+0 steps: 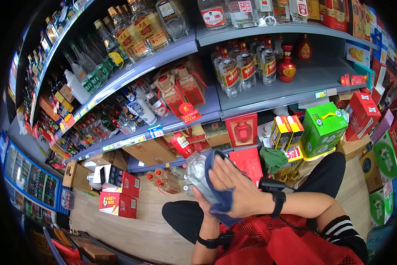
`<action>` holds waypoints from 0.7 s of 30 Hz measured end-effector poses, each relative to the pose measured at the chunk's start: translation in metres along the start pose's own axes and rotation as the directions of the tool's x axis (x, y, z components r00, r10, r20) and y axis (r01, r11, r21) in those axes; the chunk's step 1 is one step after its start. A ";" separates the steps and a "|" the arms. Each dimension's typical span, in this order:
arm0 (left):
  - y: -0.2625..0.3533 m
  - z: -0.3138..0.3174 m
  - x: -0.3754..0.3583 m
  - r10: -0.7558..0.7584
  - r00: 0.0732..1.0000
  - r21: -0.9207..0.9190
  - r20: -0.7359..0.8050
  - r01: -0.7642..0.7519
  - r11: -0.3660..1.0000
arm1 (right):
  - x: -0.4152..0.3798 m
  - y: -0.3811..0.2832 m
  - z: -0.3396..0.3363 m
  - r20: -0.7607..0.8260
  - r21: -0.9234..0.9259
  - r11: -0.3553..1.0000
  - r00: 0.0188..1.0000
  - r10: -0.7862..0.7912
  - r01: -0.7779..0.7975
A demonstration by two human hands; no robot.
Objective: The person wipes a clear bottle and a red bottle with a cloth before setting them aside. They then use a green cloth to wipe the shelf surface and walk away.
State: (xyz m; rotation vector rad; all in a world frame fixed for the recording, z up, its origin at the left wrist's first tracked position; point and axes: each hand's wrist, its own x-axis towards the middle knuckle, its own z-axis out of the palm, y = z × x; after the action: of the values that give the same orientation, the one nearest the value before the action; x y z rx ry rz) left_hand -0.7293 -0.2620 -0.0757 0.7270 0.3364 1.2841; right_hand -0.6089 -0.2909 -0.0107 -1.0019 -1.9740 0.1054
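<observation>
Bottle (194, 170) gripped in left hand (206, 201); right hand (234, 185) fingers flat, pressing cloth (220, 198).

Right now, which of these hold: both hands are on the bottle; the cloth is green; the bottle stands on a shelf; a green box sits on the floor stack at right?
1. Both hands are on the bottle: true; left hand underneath, right hand pressing the cloth.
2. The cloth is green: false, it is blue.
3. The bottle stands on a shelf: false, it is held above the lap.
4. A green box sits at right: true.
</observation>
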 end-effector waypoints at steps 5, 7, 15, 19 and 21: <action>-0.004 0.009 -0.007 -0.058 0.995 0.081 0.087 0.051 0.995 | 0.055 0.013 -0.023 0.240 0.217 0.912 0.924 0.297 -0.349; -0.007 0.002 -0.011 -0.123 0.989 0.040 0.080 0.120 0.992 | 0.067 0.030 -0.024 0.380 0.338 0.828 0.870 0.315 -0.447; -0.038 -0.045 -0.018 -0.331 0.942 -0.025 -0.048 0.330 0.944 | 0.060 0.064 -0.014 0.622 0.735 0.153 0.747 0.233 -0.660; -0.021 -0.030 -0.018 -0.308 0.799 0.038 -0.516 0.381 0.924 | 0.061 0.054 -0.034 0.367 0.583 0.581 0.822 0.436 -0.568; -0.011 -0.018 -0.012 -0.220 0.953 0.286 -0.209 0.275 0.918 | 0.051 0.071 -0.011 0.172 0.433 0.808 0.916 0.362 -0.401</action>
State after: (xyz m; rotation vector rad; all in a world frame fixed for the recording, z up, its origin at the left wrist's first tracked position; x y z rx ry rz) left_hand -0.7353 -0.2686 -0.0980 0.8116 0.7646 1.0623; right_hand -0.5721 -0.2118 0.0001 -1.0668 -1.6696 0.8176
